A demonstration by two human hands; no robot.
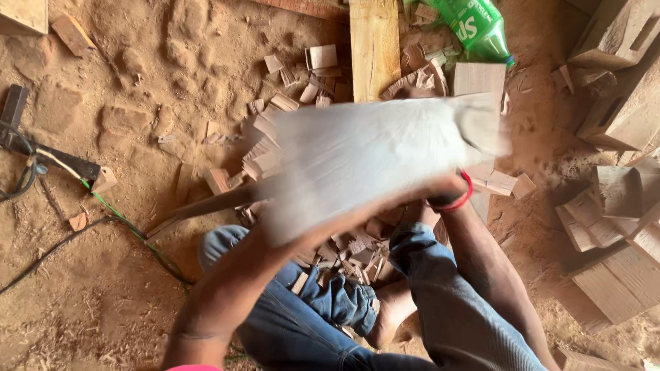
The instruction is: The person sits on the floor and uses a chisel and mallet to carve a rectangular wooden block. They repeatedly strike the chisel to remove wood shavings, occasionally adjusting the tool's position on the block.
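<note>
Both hands on a blurred pale wood slab over the scrap pile

Pale flat slab (pixel 371 154), motion-blurred, held above lap and offcut heap (pixel 275 148). Left hand (pixel 275 230) under its near-left edge, fingers hidden, grip can't tell. Right hand (pixel 447 189), red wristband (pixel 459 199), clamped on the near-right edge, fingers mostly hidden behind the slab. Likely mid-swing, turning or repositioning the piece. Next move needs a steady two-hand hold, clear of the plank (pixel 375 45) and green bottle (pixel 474 24) ahead. Cables (pixel 103 206) lie left on sawdust
</note>
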